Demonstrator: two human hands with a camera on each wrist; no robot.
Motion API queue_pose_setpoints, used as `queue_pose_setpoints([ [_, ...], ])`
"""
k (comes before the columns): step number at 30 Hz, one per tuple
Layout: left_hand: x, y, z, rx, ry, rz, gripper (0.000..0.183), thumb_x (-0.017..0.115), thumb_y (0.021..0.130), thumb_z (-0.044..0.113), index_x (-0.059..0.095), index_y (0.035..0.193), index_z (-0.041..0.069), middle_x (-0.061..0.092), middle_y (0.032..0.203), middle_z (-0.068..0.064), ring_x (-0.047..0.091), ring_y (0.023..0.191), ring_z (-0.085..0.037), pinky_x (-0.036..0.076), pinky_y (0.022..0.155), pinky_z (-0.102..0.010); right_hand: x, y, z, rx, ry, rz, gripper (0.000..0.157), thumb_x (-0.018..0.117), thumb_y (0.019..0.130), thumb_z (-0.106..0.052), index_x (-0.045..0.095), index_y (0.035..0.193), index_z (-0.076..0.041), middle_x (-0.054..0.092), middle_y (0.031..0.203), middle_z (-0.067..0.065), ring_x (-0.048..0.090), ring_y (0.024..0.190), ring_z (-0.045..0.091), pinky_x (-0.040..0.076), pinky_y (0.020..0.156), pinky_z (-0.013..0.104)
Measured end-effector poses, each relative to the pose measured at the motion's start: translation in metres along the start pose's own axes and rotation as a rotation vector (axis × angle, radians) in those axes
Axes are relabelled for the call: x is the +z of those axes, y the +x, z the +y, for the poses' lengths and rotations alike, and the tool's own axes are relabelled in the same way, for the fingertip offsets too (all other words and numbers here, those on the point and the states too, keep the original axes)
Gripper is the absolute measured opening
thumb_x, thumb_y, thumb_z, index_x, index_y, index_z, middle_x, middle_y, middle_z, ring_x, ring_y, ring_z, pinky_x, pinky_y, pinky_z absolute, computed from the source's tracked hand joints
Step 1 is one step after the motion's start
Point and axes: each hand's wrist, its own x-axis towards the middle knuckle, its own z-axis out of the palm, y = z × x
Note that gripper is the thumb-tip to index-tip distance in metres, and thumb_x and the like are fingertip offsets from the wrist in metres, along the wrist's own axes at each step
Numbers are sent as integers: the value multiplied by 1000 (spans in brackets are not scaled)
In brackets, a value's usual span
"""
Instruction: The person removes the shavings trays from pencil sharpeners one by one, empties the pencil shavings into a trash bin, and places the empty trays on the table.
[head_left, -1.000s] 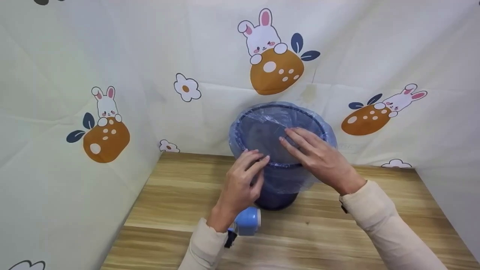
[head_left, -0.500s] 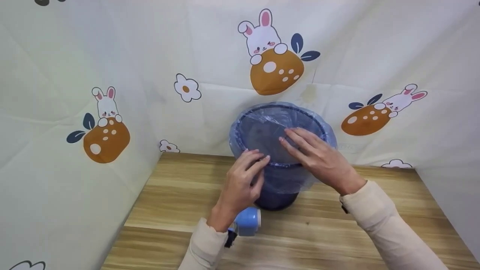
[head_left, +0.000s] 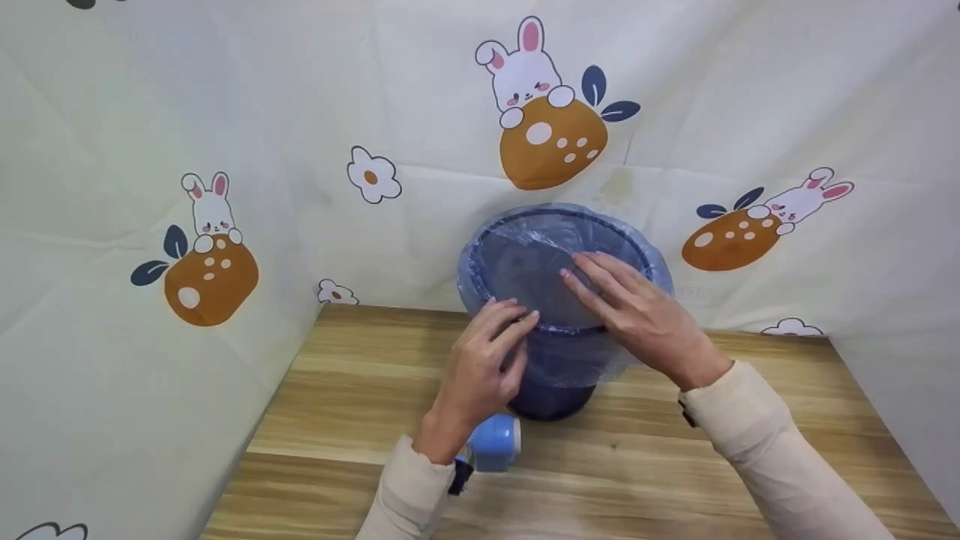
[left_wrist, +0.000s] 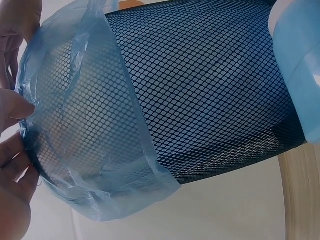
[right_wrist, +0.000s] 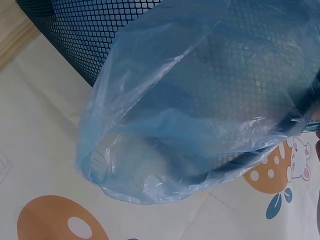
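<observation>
A dark mesh trash can [left_wrist: 210, 85] stands upright on the table. A thin translucent blue trash bag [head_left: 570, 356] lines it and hangs over its rim on the outside. My left hand [head_left: 480, 367] grips the bag at the near left of the rim, fingers bent over the edge and thumb on the near side. At the right side of the rim my right hand [head_left: 649, 322] curls over the bag, its fingertips above the opening and its thumb hidden. Only a sliver of that hand enters the right wrist view, beside the bag's bunched edge [right_wrist: 300, 125].
A blue object with a pale end [head_left: 495, 442] lies by my left wrist, close to the can's base. The wood-grain table [head_left: 360, 375] meets cloth walls [head_left: 420, 247] printed with rabbits. The can stands close to the back wall.
Almost everything holds still. The right fingertips have shifted very slightly up and to the right over the opening; the left hand and trash can stay in place.
</observation>
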Motion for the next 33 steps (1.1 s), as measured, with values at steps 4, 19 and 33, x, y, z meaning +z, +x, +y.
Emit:
queue_pose_setpoints([
  [4, 0, 0, 1, 9, 21, -3, 32, 66, 87, 0, 72, 119, 5, 68, 117, -12, 59, 120, -26, 41, 112, -44, 1, -2, 1, 23, 19, 22, 42, 38, 100, 8, 53, 139, 1, 52, 140, 23, 53, 126, 37, 49, 102, 44],
  [19, -1, -1, -1, 41, 86, -19, 34, 66, 87, 1, 71, 120, 4, 67, 121, -14, 59, 123, -28, 41, 112, -39, 6, -8, 1, 157, 49, 109, 35, 45, 103, -2, 54, 137, 3, 53, 137, 25, 57, 120, 40, 52, 96, 49],
  [33, -2, -2, -2, 46, 57, -24, 39, 65, 87, 0, 67, 126, 3, 66, 126, -15, 58, 125, -30, 41, 112, -42, 1, -12, 3, 317, 181, 123, 63, 76, 80, 1, 52, 139, 3, 52, 137, 26, 54, 123, 40, 49, 100, 50],
])
